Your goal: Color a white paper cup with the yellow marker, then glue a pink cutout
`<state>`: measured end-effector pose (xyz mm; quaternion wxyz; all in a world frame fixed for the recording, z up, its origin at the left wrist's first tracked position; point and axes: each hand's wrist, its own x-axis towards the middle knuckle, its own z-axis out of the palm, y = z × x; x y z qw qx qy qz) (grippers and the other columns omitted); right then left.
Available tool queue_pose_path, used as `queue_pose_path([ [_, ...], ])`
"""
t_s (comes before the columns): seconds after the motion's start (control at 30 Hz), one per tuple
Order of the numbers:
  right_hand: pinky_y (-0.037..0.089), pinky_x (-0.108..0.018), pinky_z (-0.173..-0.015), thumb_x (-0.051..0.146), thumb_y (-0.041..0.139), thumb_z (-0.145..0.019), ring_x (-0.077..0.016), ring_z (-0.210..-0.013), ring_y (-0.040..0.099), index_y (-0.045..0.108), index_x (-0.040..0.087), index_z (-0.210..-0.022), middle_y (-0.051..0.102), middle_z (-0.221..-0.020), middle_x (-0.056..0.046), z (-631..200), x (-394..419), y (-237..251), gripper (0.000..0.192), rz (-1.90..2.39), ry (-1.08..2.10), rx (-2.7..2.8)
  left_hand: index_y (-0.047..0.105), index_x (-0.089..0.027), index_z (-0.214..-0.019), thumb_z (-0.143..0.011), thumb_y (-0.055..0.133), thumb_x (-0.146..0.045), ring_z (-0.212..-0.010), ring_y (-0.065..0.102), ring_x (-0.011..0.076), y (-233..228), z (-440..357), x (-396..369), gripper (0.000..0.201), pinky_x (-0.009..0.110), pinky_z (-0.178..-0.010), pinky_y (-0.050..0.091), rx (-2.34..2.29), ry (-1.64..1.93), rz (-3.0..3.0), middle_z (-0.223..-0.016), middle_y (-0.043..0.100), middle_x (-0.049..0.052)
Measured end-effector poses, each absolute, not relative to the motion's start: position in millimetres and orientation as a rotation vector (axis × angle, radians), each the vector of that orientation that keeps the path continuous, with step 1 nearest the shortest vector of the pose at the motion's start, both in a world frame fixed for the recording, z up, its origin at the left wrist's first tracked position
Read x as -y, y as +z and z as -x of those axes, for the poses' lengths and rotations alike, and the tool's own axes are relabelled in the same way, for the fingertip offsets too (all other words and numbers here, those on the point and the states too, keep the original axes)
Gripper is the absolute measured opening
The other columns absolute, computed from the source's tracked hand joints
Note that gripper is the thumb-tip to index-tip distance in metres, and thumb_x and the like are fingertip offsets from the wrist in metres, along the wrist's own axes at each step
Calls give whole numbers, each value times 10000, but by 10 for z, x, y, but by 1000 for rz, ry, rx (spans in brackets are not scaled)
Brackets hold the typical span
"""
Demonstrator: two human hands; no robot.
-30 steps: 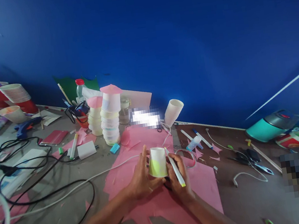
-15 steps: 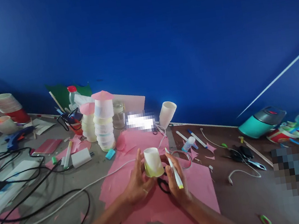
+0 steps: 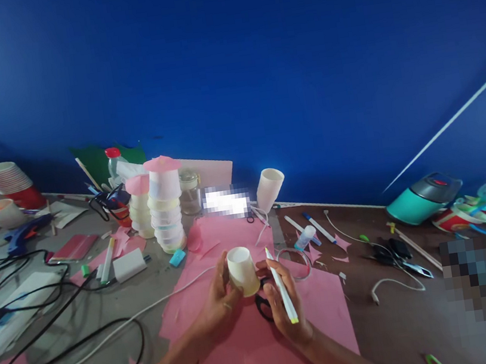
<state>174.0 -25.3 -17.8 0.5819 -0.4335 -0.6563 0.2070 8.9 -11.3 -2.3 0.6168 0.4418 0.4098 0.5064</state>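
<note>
A small white paper cup [image 3: 242, 272], upside down with a yellowish lower band, is held by my left hand [image 3: 220, 296], thumb in front and fingers round its left side. Between the fingers of my right hand [image 3: 290, 305] is a white marker [image 3: 282, 288] with yellow ends; its upper tip points toward the cup, and a small gap shows between them. Black scissors handles [image 3: 264, 307] show on the pink paper [image 3: 248, 350] under my hands, their blades hidden.
Stacked-cup towers with pink tops [image 3: 167, 211] stand behind to the left, near a glass jar [image 3: 190, 192]. A white cup [image 3: 270, 189] leans by the wall. Markers [image 3: 320, 227] and a glue bottle [image 3: 305, 238] lie right. Black cables [image 3: 141, 341] cross the left side.
My left fingers have closed in round the cup, which now tilts slightly. The marker has swung a little, its tip nearer the cup's right side. The view has shifted slightly.
</note>
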Motion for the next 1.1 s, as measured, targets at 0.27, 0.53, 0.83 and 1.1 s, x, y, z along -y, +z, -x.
queue_pose_path([
  [0.27,636,-408,-856,239,514,-970,-254,-1033,709,468,326,-1393,637,-1211,-102,-1701,266,-152,434,882,671,1505,524,-303,-1343,-797,646,-195,-1103,597,260,205,-54,126,570,438,-899,555,-780,1049,-798,-1174,629,56],
  [0.53,614,-449,-894,199,509,-954,-280,-1044,703,514,310,-1348,682,-1154,-94,-1730,229,-144,409,1039,421,1554,544,-262,-1371,-733,598,-139,-969,609,235,232,-24,80,652,343,-792,554,-868,1100,-814,-1051,661,35],
  [0.83,634,-452,-859,157,509,-940,-295,-1044,716,448,319,-1429,687,-1193,-108,-1714,224,-145,519,1020,359,1692,568,-228,-1362,-750,572,-198,-1129,617,291,225,15,61,613,401,-954,498,-798,1074,-847,-1193,704,62],
  [1.1,627,-418,-863,138,506,-941,-256,-1015,721,455,257,-1410,694,-1160,-115,-1746,196,-153,486,1039,351,1689,418,-285,-1479,-750,657,-182,-982,650,245,87,14,72,774,361,-831,552,-853,1096,-822,-1087,686,56],
])
